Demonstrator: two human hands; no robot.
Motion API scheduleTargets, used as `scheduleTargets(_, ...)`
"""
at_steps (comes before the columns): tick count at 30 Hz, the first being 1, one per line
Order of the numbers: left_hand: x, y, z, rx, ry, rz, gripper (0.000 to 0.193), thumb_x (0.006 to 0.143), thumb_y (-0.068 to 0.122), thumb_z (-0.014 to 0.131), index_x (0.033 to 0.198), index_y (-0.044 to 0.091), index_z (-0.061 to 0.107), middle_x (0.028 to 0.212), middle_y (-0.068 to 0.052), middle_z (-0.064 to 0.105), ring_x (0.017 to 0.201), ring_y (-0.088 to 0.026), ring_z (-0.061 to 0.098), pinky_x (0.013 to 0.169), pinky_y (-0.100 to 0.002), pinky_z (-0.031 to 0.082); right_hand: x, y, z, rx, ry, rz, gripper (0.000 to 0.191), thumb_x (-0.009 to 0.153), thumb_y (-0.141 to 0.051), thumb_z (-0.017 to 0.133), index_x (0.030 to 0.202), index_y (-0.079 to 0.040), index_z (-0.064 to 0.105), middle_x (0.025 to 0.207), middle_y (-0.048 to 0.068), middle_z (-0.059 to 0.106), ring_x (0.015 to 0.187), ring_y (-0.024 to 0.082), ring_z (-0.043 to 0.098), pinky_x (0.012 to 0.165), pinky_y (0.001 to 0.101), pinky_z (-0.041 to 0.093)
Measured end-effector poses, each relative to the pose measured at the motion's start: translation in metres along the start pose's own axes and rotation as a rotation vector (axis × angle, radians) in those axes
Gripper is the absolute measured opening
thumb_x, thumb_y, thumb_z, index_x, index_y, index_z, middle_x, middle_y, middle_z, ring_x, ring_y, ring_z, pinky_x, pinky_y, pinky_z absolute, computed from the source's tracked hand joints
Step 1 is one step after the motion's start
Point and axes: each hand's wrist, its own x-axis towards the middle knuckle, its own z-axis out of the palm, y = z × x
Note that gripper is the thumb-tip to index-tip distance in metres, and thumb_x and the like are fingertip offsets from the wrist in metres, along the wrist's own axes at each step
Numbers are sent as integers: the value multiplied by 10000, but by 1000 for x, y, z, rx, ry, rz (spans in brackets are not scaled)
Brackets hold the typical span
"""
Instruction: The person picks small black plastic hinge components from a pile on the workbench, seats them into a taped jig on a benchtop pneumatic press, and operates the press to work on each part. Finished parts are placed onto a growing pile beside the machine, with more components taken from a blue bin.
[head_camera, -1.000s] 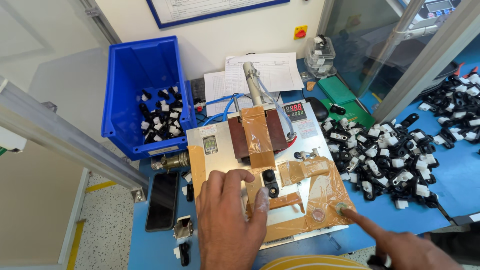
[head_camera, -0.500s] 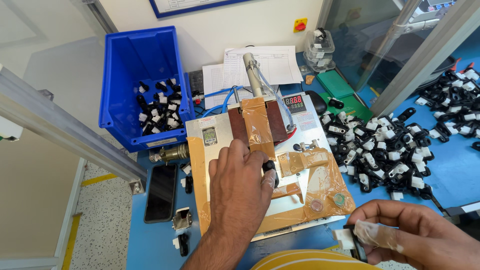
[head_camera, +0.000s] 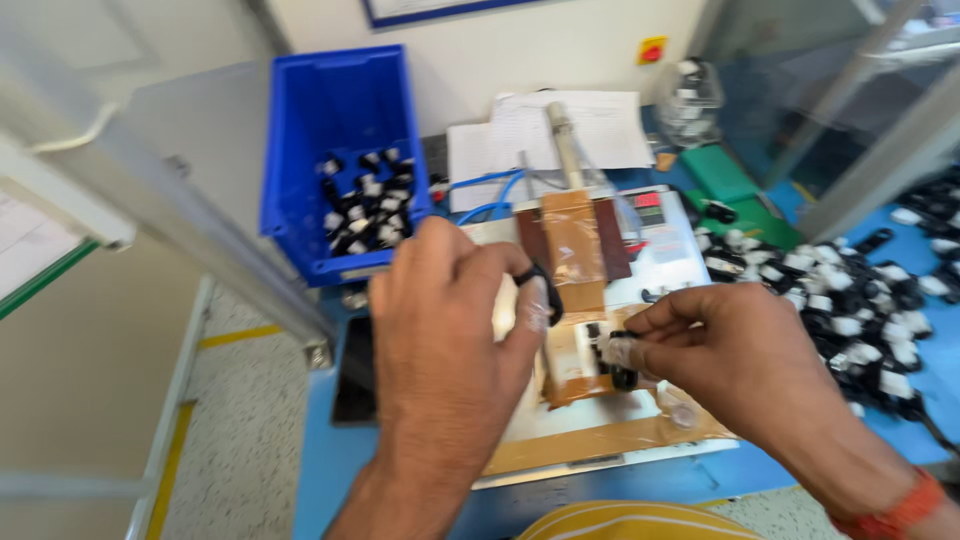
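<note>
Black ring (head_camera: 548, 290) is pinched in my left hand (head_camera: 450, 330); my right hand (head_camera: 730, 350) grips a black-and-white part (head_camera: 615, 350) just beside it, over the taped fixture (head_camera: 575, 240). Slippery fingertip covers could let either drop.

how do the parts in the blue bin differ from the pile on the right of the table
The parts in the blue bin are few and walled in by the bin; the loose pile is far larger and spreads over the blue table. Both look like small black-and-white pieces.
</note>
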Motion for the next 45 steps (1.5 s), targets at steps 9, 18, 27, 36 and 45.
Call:
scheduleTargets(9,-79,-40,-18,78,-226,-412,246,778,315,834,964,162,784,883,-31,546,911,-228,582,832,-431,405,8,-44,17,-345,73,-180,182,810,-264,863,895,-107,830,775,87,805,726,221,789,755,350,618)
scheduleTargets(18,67,-130,22,6,75,-531,276,927,221,697,1129,34,693,806,-152,738,719,-295,712,709,-435,549,-9,-23,16,-145,110,-62,286,838,-338,817,1036,-133,827,796,88,819,734,185,769,725,352,625)
scheduleTargets(27,56,-102,2,-345,223,-516,228,966,97,648,1177,34,587,974,-42,643,766,-108,614,600,-300,528,-2,142,22,-72,180,429,462,875,-345,811,1251,-88,733,1076,84,745,987,182,756,916,355,594)
scheduleTargets(36,-58,-13,32,-505,-327,-756,354,780,114,765,1131,141,719,835,8,712,431,-46,556,470,-232,463,43,224,40,657,17,606,271,943,-226,666,1086,2,638,1012,171,691,934,279,698,857,465,595)
scheduleTargets(45,-32,-4,23,-406,-290,-858,330,789,118,765,1114,147,714,862,23,677,427,-68,498,433,-272,428,63,234,37,469,-188,625,306,972,-291,725,1131,-52,619,959,144,703,878,244,682,731,400,555)
